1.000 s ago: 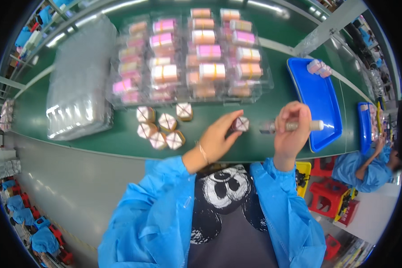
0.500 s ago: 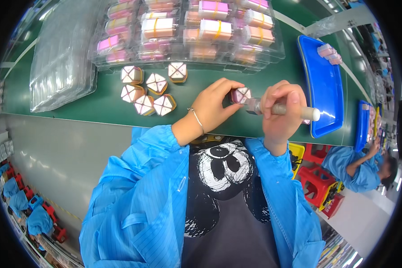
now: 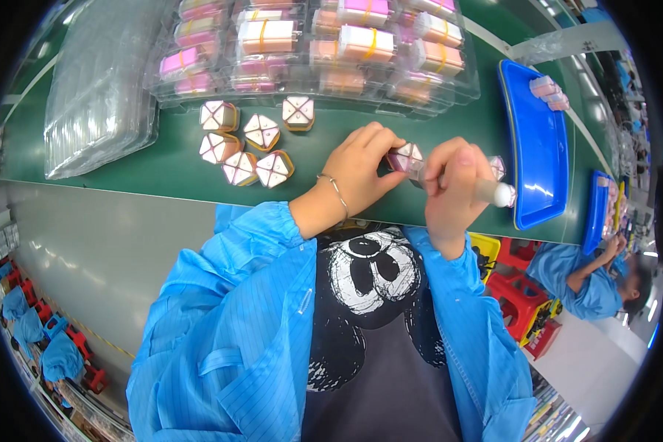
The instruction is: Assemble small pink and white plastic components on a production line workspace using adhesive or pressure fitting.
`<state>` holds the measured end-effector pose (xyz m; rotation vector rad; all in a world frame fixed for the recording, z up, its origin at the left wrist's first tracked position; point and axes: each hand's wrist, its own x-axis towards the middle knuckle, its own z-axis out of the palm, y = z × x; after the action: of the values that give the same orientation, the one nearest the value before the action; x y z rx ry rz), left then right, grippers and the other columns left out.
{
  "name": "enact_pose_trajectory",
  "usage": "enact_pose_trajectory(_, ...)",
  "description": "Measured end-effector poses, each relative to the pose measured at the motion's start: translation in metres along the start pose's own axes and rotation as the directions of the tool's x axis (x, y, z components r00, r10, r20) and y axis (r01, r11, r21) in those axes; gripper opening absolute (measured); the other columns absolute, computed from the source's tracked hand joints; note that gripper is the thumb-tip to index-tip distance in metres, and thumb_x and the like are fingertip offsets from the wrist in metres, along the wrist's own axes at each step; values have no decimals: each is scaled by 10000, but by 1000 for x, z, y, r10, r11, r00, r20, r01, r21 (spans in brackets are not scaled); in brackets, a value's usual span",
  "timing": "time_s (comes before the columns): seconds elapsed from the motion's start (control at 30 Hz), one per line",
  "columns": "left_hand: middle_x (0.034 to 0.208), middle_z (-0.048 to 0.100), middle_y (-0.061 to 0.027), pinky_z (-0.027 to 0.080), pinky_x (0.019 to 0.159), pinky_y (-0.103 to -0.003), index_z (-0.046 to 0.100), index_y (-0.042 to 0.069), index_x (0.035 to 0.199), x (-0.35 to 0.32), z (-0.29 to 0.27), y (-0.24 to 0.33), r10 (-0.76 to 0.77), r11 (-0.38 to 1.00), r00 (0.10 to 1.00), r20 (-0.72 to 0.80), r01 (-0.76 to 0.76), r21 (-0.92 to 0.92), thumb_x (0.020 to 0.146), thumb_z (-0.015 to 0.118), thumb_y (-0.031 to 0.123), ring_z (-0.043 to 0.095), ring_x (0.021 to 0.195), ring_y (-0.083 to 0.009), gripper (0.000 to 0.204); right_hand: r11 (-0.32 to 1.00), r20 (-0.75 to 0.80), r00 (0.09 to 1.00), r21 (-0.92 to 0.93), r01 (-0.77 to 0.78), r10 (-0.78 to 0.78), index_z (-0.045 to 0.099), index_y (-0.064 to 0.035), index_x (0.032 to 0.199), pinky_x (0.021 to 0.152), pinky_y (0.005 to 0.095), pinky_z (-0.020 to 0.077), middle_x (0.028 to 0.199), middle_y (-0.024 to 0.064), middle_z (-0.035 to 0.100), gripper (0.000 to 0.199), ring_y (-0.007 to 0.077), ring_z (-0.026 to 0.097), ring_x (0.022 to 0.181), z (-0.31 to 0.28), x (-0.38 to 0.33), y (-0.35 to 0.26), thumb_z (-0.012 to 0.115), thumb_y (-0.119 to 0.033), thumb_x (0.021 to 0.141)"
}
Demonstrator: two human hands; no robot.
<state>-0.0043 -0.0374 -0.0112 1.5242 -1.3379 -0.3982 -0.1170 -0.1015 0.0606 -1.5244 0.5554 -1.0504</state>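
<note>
My left hand (image 3: 361,168) is closed on a small bundle (image 3: 406,158) of wedge-shaped pieces with white triangular ends, gripped between thumb and fingertips. Against its right side, my right hand (image 3: 455,188) holds a tool with a pale cylindrical handle (image 3: 504,195). The tool's working end is mostly hidden by my fingers and blurred, so its kind cannot be told. Just beyond my right hand lies another white-ended bundle (image 3: 497,168), partly covered. To the left, several similar bundles (image 3: 262,132) stand on the green table with their crossed white ends up.
Clear plastic trays (image 3: 438,99) at the back hold pink, white and peach blocks with yellow bands. A stack of clear trays (image 3: 99,96) stands at left. A blue tray (image 3: 521,177) holding a few pink pieces (image 3: 549,92) is at right. Farther right sits a person in blue (image 3: 578,280).
My right hand has tilted the tool, swinging its handle end left and slightly down. The held bundle and my left hand sit slightly farther right. The bundle beyond my right hand shows more.
</note>
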Motion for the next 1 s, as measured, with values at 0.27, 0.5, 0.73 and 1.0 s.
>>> enact_pose_trajectory(0.27,879,567,-97,515,677,-324,571,34,991,-1,0,-1,0,1000,1000,-27,0,-10,635,777,37,607,799,-261,410,999,-55,998,-10,36,-37,491,-36,613,415,223,231,591,22,485,411,56,354,471,1,-5,4,478,-249,965)
enact_pose_trajectory(0.5,879,566,-95,511,678,-326,572,37,990,-1,0,-1,-6,999,1000,-24,5,-35,624,776,33,603,797,-264,419,1000,-63,998,-10,19,-19,485,-36,604,434,230,239,584,24,480,420,66,371,495,3,-4,3,473,-250,965)
enact_pose_trajectory(0.73,881,566,-92,503,692,-336,578,42,998,-2,-1,-1,3,1000,1000,-11,-3,-29,624,774,37,597,807,-270,422,998,-82,996,58,23,-18,487,-25,597,472,246,280,595,39,491,430,90,405,528,-2,-8,5,461,-241,968)
enact_pose_trajectory(1.0,993,604,-102,507,773,-339,584,52,1089,-1,-4,-1,-22,993,997,80,31,-114,705,738,50,611,907,-277,413,904,-65,992,410,124,-106,370,-54,586,413,267,279,546,95,451,394,104,325,430,-15,-3,-3,425,-190,951)
